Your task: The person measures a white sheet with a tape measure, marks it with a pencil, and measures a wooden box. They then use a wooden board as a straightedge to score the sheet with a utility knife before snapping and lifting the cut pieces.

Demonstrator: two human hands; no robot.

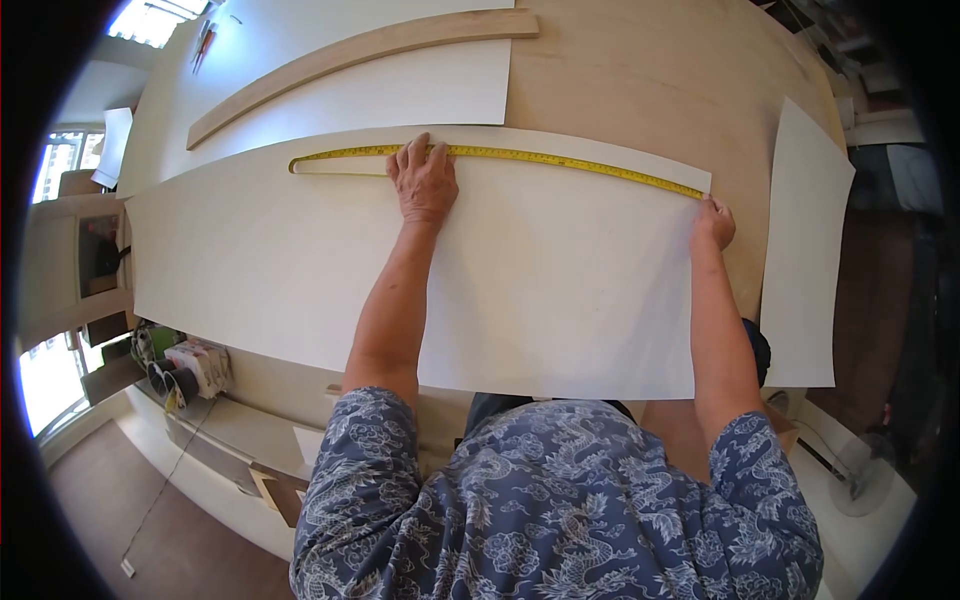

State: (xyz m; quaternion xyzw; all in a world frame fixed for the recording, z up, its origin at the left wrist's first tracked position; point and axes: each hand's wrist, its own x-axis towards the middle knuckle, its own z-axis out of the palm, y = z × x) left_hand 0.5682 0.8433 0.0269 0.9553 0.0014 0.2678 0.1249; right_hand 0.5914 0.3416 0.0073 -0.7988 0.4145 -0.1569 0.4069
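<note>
A yellow tape measure (560, 160) is stretched along the far side of a large white sheet (560, 270). My left hand (424, 182) is closed over the tape, fingers bent and pressed down on it against the sheet. Left of that hand the tape runs on, doubles back in a narrow loop and returns toward the hand; whether a case is under the palm is hidden. At the sheet's right edge, my right hand (713, 222) pinches the end of the tape between thumb and fingers.
A long wooden strip (370, 55) lies on another white sheet (440, 85) at the back. Pen-like tools (204, 45) lie at the back left. A narrower white sheet (805, 260) is at the right, overhanging the wooden tabletop (640, 80). A fan (865, 475) stands lower right.
</note>
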